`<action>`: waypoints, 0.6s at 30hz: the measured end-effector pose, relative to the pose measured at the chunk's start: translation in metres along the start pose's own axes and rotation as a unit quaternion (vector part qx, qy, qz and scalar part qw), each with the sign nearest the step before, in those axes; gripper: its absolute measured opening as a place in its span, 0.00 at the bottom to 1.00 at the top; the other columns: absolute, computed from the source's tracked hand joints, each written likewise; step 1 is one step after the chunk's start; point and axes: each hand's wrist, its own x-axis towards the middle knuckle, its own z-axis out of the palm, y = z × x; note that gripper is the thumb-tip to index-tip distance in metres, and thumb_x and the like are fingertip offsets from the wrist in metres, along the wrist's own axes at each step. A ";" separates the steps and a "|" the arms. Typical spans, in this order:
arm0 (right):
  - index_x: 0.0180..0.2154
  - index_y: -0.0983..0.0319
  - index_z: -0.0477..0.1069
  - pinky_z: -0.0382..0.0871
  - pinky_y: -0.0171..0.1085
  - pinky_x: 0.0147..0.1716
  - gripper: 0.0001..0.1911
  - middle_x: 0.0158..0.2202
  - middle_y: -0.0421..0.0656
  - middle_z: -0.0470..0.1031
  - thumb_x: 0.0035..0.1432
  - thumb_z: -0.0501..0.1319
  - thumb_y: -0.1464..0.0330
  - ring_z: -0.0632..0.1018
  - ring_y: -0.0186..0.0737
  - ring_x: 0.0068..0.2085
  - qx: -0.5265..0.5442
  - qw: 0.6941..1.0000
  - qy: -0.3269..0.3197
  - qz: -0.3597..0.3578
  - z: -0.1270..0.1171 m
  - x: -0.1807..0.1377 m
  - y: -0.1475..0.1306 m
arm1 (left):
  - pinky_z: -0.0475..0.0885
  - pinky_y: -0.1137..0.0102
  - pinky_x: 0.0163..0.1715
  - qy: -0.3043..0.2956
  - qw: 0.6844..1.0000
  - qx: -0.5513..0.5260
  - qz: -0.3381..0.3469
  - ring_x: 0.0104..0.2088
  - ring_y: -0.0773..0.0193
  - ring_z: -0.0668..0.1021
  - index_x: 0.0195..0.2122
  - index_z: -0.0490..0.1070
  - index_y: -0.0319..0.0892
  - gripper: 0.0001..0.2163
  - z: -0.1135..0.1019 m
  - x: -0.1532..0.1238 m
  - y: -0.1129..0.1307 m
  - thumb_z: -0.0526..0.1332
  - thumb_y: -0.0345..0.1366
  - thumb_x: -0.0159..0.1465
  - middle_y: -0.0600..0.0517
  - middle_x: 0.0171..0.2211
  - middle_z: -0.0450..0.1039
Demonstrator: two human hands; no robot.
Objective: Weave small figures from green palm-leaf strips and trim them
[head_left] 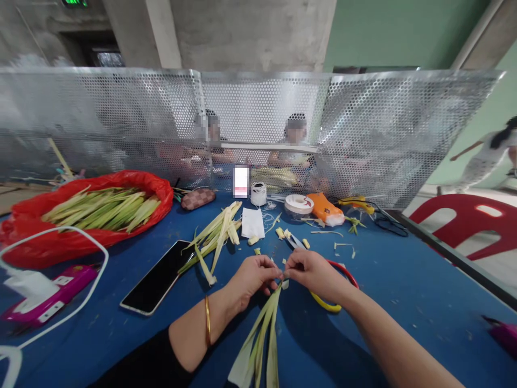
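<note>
Several pale green corn husk strips are gathered at their top end and fan out toward the table's front edge. My left hand is closed, pinching that gathered end between thumb and fingers. Against it, the fingertips of my right hand are also pinched together at the tip of the bundle; whatever small thing they grip is hidden. Beneath my right hand and wrist lie scissors with red and yellow handles, blades pointing away. Small cut husk ends are scattered just beyond my hands.
Left stand a red bag of husks, a power strip with white cable and a phone. Loose husks, white string, a tape roll and an orange packet lie ahead. A perforated metal screen borders the back.
</note>
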 end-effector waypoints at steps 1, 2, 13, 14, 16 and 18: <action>0.24 0.62 0.70 0.60 0.33 0.29 0.05 0.28 0.39 0.69 0.51 0.59 0.72 0.70 0.35 0.30 0.002 1.000 -0.006 0.001 0.000 0.000 -0.001 | 0.62 0.78 0.15 0.003 1.000 -0.003 -0.002 0.18 0.73 0.70 0.24 0.65 0.39 0.09 0.000 0.000 0.000 0.66 0.33 0.46 0.55 0.19 0.71; 0.24 0.62 0.70 0.60 0.33 0.29 0.05 0.28 0.39 0.69 0.51 0.59 0.72 0.70 0.35 0.30 0.004 1.000 -0.012 0.002 -0.001 -0.001 -0.001 | 0.62 0.78 0.15 0.006 1.000 -0.004 -0.003 0.18 0.72 0.70 0.23 0.65 0.39 0.09 0.000 0.000 0.000 0.66 0.32 0.45 0.56 0.18 0.70; 0.26 0.62 0.72 0.63 0.35 0.32 0.04 0.27 0.40 0.71 0.49 0.59 0.72 0.71 0.38 0.31 0.059 0.998 -0.011 -0.014 -0.005 0.001 0.003 | 0.61 0.78 0.14 0.008 1.000 -0.010 0.015 0.17 0.71 0.71 0.23 0.67 0.39 0.09 -0.002 0.006 -0.008 0.66 0.32 0.44 0.56 0.16 0.69; 0.29 0.61 0.73 0.64 0.36 0.33 0.05 0.29 0.41 0.73 0.49 0.59 0.72 0.72 0.39 0.33 0.068 0.997 0.018 -0.015 -0.005 0.002 0.003 | 0.60 0.78 0.14 0.007 1.000 -0.007 0.017 0.17 0.71 0.71 0.23 0.66 0.39 0.09 -0.002 0.006 -0.007 0.66 0.32 0.44 0.56 0.17 0.69; 0.35 0.61 0.74 0.65 0.38 0.38 0.10 0.36 0.43 0.76 0.48 0.58 0.73 0.74 0.42 0.39 0.100 0.994 0.052 -0.010 -0.002 0.004 0.004 | 0.60 0.78 0.14 0.006 1.000 0.002 0.023 0.17 0.70 0.72 0.24 0.66 0.40 0.09 -0.002 0.005 -0.006 0.67 0.32 0.44 0.56 0.17 0.69; 0.39 0.61 0.74 0.65 0.39 0.42 0.15 0.40 0.44 0.77 0.47 0.58 0.74 0.75 0.44 0.42 0.164 0.986 0.011 -0.002 0.004 0.005 0.003 | 0.60 0.78 0.14 0.009 0.999 0.015 0.036 0.17 0.70 0.72 0.23 0.66 0.40 0.09 -0.002 0.005 -0.006 0.66 0.31 0.44 0.57 0.16 0.68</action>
